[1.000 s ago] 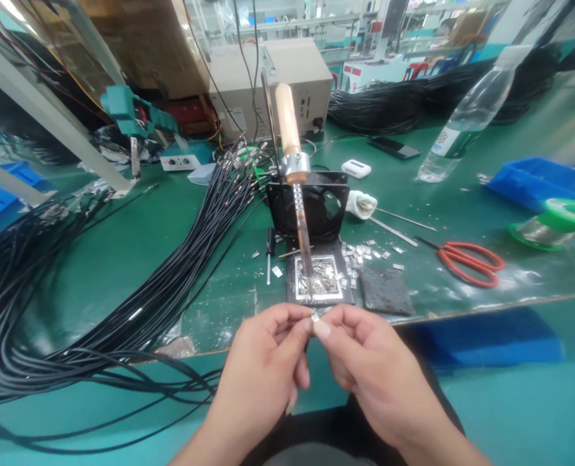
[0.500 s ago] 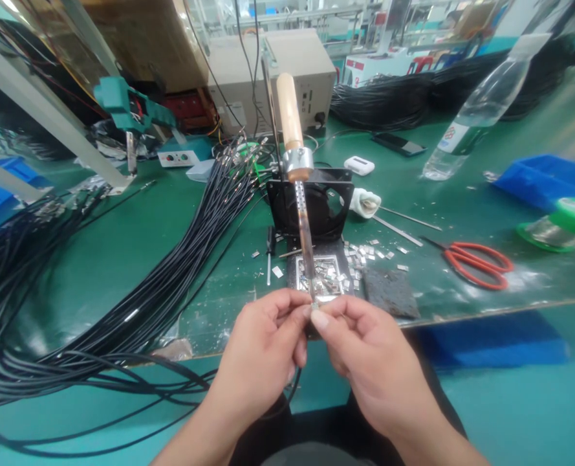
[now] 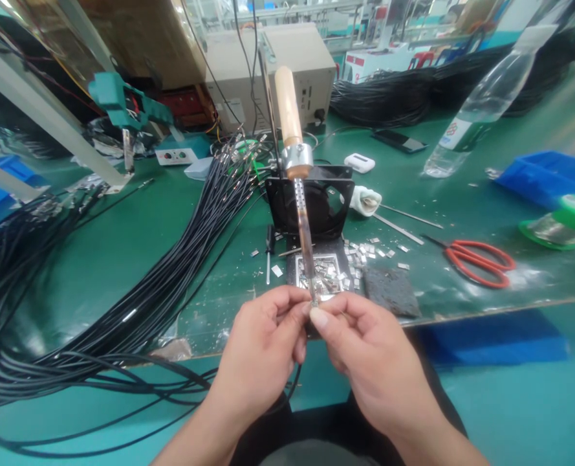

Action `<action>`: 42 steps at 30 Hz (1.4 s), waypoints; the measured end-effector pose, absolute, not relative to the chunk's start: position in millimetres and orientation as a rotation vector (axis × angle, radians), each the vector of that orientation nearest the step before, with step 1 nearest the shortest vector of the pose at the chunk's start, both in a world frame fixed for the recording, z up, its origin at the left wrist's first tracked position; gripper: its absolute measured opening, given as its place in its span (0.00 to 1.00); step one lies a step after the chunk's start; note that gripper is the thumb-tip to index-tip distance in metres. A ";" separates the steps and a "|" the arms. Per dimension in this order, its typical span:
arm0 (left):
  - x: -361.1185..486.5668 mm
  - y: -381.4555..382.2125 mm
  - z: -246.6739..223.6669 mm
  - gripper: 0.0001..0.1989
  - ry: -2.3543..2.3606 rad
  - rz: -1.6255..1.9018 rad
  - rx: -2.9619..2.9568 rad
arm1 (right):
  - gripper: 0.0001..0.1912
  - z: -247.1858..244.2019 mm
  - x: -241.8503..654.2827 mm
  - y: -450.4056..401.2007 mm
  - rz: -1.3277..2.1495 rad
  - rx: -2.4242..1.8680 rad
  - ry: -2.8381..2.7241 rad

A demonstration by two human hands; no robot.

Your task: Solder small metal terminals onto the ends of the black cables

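My left hand (image 3: 262,349) is closed in a pinch at the table's front edge. A black cable (image 3: 295,383) comes out below its fingers, and its end is hidden in the grip. My right hand (image 3: 372,353) pinches right beside it, fingertips nearly touching the left ones; what it holds is too small to make out. Between the fingertips is a tiny metal piece (image 3: 315,303). The tip of a soldering iron (image 3: 303,213) with a wooden handle, clamped upright and pointing down, meets that spot. Behind the hands lies a tray (image 3: 338,262) of small metal pieces.
A black fan frame (image 3: 275,213) stands behind the iron. Bundled black cables (image 3: 171,259) fill the left. Rightward are a dark sponge-like block (image 3: 391,291), red-handled scissors (image 3: 481,262), a solder spool (image 3: 556,226), a blue bin (image 3: 544,178) and a water bottle (image 3: 486,110). A screwdriver (image 3: 269,249) lies left of the tray.
Both hands keep their pinch at the iron's tip, with hardly any movement. The view has shifted very slightly.
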State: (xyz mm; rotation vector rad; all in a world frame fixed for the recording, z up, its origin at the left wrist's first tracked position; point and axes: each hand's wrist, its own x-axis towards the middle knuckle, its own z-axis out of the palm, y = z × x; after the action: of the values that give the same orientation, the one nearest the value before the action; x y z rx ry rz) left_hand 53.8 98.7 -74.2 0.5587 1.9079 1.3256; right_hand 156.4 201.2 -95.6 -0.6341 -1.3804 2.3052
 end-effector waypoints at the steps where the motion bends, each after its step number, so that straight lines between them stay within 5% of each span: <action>1: 53.8 98.5 -74.3 0.15 1.907 1.330 0.563 | 0.17 -95.5 156.7 201.4 2.309 -0.630 -1.379; 42: 57.5 95.8 -75.2 0.14 1.882 1.350 0.549 | 0.17 -95.6 162.4 198.1 2.276 -0.661 -1.415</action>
State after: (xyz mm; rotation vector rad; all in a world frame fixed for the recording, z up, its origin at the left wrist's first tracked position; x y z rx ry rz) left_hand 57.5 95.8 -75.2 0.5494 1.8821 1.3501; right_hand 162.4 198.1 -95.6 -0.6613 -1.4153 2.2762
